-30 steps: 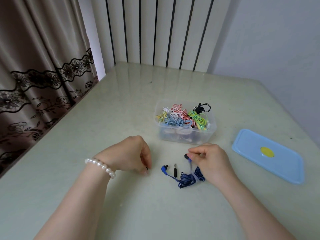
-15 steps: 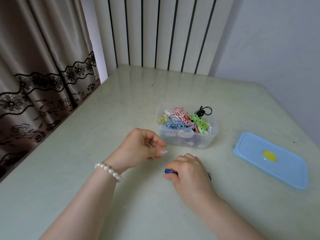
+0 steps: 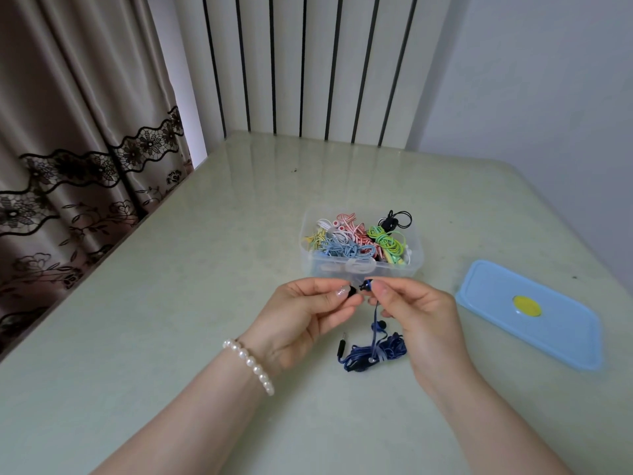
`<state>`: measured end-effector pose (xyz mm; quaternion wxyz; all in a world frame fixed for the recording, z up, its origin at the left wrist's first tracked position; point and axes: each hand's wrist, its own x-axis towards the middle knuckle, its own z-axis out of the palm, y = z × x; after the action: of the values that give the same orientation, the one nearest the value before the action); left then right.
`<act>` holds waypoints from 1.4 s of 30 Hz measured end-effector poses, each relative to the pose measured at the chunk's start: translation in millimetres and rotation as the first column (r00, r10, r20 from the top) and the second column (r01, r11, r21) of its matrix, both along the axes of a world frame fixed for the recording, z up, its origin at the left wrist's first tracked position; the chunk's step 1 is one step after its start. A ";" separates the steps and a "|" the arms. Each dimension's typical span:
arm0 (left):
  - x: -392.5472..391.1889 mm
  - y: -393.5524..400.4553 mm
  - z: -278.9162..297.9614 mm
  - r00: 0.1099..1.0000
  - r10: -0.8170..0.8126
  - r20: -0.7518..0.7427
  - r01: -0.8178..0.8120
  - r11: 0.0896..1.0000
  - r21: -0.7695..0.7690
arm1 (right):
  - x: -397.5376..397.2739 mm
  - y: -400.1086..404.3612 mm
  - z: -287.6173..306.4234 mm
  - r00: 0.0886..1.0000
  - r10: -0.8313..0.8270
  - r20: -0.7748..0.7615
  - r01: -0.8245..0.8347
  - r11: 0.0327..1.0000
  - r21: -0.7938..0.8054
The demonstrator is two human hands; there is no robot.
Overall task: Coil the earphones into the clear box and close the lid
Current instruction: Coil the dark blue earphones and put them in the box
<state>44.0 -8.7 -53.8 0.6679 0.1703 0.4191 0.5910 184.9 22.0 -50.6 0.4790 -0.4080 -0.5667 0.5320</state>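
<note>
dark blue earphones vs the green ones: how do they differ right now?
The dark blue earphones lie on the table near the person, outside the clear box; the green earphones sit inside it. One blue earbud is pinched by the right hand, with the left hand at it; the green ones are untouched. Both are bundled.

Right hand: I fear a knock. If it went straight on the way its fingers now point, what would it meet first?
The right hand pinches an earbud of the dark blue earphones, fingers pointing left. It would likely meet the left hand first, whose fingertips pinch a small black piece almost touching it. Depth is unclear.
</note>
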 end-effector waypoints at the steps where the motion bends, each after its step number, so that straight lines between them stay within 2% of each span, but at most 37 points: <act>1: 0.6 0.1 -0.1 1.000 0.010 0.007 -0.010 1.000 -0.006 | -0.6 0.1 -0.7 1.000 -0.008 0.012 0.008 1.000 0.001; 6: 0.9 0.8 -2.2 0.999 0.036 -0.038 -0.038 0.999 -0.031 | -0.3 1.0 -4.3 0.999 -0.028 0.044 0.028 1.000 0.015; 11: 3.5 -0.7 -3.8 0.988 0.065 -0.138 -0.066 0.998 -0.001 | -1.0 -0.9 -3.3 0.998 -0.017 0.057 0.015 0.999 0.033; 26: 6.6 -2.4 -5.9 0.965 0.070 -0.254 -0.047 0.994 0.095 | -1.2 4.4 -8.4 0.997 0.011 0.074 -0.013 0.999 0.034; 34: 8.5 3.4 -4.5 0.963 0.065 -0.263 -0.039 0.994 0.102 | -1.7 10.0 -7.9 0.997 0.035 0.073 -0.033 0.999 -0.020; 38: 10.5 5.1 -3.0 0.964 0.062 -0.260 -0.033 0.993 0.113 | -3.9 10.8 -7.2 0.995 0.019 0.096 -0.021 1.000 0.010; 42: 13.2 5.3 -2.1 0.980 0.074 -0.186 -0.059 0.995 0.086 | -5.3 8.8 -10.1 0.986 -0.074 0.151 0.059 0.993 0.102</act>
<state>57.3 -3.3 -55.9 0.5976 0.2381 0.4621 0.6104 179.6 30.7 -60.7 0.4704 -0.4430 -0.6134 0.4541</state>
